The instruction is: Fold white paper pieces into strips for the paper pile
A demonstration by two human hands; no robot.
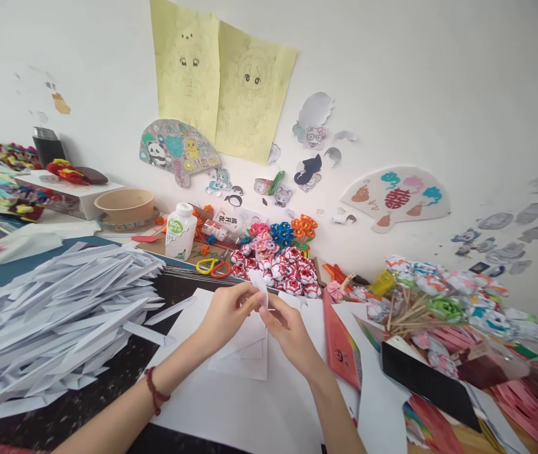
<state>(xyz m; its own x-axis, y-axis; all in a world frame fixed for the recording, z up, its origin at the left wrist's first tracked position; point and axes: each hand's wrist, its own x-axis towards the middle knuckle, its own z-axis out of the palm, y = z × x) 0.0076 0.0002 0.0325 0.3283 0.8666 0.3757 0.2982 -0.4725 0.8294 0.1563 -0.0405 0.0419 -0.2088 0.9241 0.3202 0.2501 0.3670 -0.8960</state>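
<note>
My left hand and my right hand meet over the desk, both pinching one small piece of white paper that sticks up between the fingertips. A red string bracelet sits on my left wrist. Under the hands lie larger white paper sheets, with a smaller folded white piece hanging just below them.
A big heap of folded white paper strips fills the left. Behind the hands are red-and-white paper balls, yellow-and-red scissors and a white bottle. Paper flowers on sticks, a red booklet and a black phone lie at the right.
</note>
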